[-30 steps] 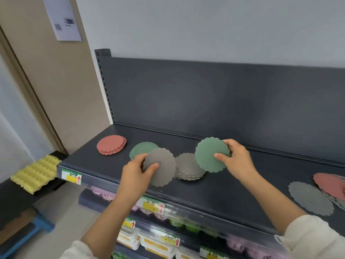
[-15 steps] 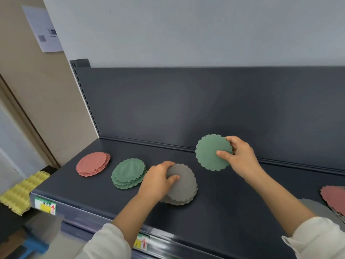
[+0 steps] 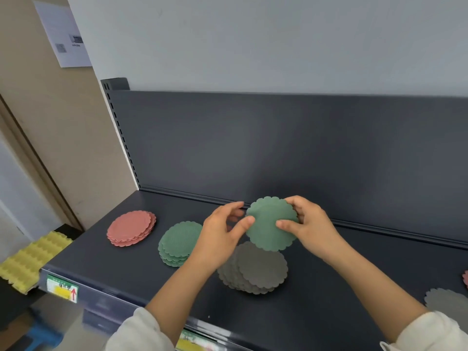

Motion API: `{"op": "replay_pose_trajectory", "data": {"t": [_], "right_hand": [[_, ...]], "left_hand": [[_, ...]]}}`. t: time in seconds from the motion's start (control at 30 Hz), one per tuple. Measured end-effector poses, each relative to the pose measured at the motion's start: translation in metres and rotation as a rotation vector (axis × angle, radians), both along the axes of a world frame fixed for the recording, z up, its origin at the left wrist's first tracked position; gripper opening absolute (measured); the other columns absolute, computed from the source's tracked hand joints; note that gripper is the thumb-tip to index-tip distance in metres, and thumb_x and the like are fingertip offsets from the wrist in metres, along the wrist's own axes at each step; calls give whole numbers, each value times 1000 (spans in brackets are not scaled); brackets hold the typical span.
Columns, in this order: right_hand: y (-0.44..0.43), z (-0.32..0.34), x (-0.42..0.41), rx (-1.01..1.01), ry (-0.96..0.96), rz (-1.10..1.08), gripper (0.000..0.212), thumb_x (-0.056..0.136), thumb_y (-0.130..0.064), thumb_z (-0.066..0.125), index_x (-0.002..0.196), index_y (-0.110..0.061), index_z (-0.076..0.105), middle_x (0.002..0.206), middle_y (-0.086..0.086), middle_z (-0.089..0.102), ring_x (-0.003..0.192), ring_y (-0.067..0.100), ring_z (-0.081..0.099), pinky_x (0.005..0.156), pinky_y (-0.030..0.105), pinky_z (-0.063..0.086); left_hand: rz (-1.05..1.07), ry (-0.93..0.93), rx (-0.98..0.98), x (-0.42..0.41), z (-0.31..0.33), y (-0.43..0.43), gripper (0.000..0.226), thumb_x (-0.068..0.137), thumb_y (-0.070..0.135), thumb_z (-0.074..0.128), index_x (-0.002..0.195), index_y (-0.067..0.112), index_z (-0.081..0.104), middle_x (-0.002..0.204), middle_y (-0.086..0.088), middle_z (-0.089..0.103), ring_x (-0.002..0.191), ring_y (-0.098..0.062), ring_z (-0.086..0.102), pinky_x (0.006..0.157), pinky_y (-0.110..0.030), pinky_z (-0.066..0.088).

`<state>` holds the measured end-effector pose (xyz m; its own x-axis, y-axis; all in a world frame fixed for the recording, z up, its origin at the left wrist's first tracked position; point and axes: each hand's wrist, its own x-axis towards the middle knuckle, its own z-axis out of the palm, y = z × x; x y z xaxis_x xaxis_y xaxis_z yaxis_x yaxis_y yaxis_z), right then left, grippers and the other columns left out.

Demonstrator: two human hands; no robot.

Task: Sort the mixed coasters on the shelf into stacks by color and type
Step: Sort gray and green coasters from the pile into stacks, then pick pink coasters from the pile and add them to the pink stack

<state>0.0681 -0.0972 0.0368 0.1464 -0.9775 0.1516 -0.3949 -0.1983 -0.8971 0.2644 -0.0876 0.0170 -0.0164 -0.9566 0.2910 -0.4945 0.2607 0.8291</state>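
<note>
One green coaster point(image 3: 272, 222), held in the air over the grey stack point(image 3: 253, 271): my right hand point(image 3: 312, 229) pinches its right edge, left hand point(image 3: 222, 236) half-open, thumb at its left rim. Green stack point(image 3: 178, 243) lies on the shelf point(image 3: 121, 269) to the left, nearer my left hand.

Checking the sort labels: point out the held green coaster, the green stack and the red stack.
held green coaster point(image 3: 268, 224), head view, centre of its face.
green stack point(image 3: 178, 240), head view, top coaster's textured face.
red stack point(image 3: 129, 229), head view, top coaster's face.
</note>
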Motion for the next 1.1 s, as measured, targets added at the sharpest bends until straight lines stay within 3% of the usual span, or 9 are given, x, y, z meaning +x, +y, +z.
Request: {"op": "replay_pose_trajectory", "data": {"t": [0.1, 0.23, 0.5, 0.57, 0.67, 0.77, 0.87, 0.97, 1.1], "right_hand": [[2, 1, 29, -18, 24, 44, 27, 79, -6, 71, 94, -26, 60, 95, -3, 71, 89, 13, 67, 83, 38, 55], [3, 0, 66, -27, 32, 49, 28, 78, -7, 72, 93, -28, 61, 95, -4, 71, 89, 13, 67, 84, 40, 55], [1, -4, 98, -52, 148, -168, 35, 85, -21, 66, 118, -25, 55, 100, -9, 61, 84, 4, 61, 67, 11, 45], [4, -7, 90, -46, 186, -234, 34, 85, -21, 66, 118, -24, 56, 98, -10, 61, 83, 1, 60, 65, 9, 43], [13, -13, 74, -31, 227, -332, 31, 85, -20, 66, 115, -22, 58, 97, -8, 63, 82, 1, 59, 63, 9, 42], [26, -18, 54, -29, 258, -431, 30, 85, -19, 66, 114, -21, 59, 96, -5, 63, 81, 2, 59, 65, 10, 42], [39, -22, 30, -10, 293, -524, 31, 86, -19, 65, 116, -19, 58, 96, -4, 63, 81, 3, 58, 65, 10, 42], [55, -25, 2, 17, 389, -603, 33, 87, -19, 64, 119, -16, 57, 99, -2, 62, 84, 10, 60, 66, 14, 44], [83, -27, -45, 61, 636, -664, 41, 86, -20, 63, 125, -12, 54, 109, 4, 60, 97, 20, 60, 85, 28, 46]], "left_hand": [[-30, 75, 0, 19, 9, 2, 16, 85, 21, 65, 95, 33, 62, 83, 9, 65, 72, 2, 60, 69, -8, 46], [-41, 84, 28, 56, 11, 3, 16, 85, 20, 65, 85, 35, 61, 79, 4, 68, 74, -14, 64, 71, -26, 53], [96, 79, 144, 134, -3, -18, 12, 88, 22, 61, 86, 32, 56, 83, -1, 67, 79, -19, 63, 72, -34, 53], [103, 11, 205, 147, -13, -28, 7, 89, 22, 61, 95, 23, 59, 88, -2, 66, 85, -21, 64, 77, -35, 53], [122, -232, 224, 155, -28, -37, 27, 90, 23, 59, 113, 10, 60, 103, -6, 65, 97, -23, 61, 84, -31, 48], [129, -525, 197, 160, -40, -43, 31, 89, 31, 58, 112, 11, 63, 109, -11, 60, 97, -29, 60, 82, -37, 49], [132, -701, 201, 162, -40, -44, 34, 87, 38, 58, 109, 13, 65, 108, -14, 51, 99, -35, 55, 80, -42, 49], [133, -752, 56, 154, -32, -44, 37, 83, 33, 65, 114, 12, 64, 109, -16, 52, 101, -39, 51, 83, -46, 48], [69, -733, -120, 119, -16, -40, 36, 80, 29, 69, 112, 11, 66, 104, -15, 56, 99, -41, 52, 75, -50, 48]]}}
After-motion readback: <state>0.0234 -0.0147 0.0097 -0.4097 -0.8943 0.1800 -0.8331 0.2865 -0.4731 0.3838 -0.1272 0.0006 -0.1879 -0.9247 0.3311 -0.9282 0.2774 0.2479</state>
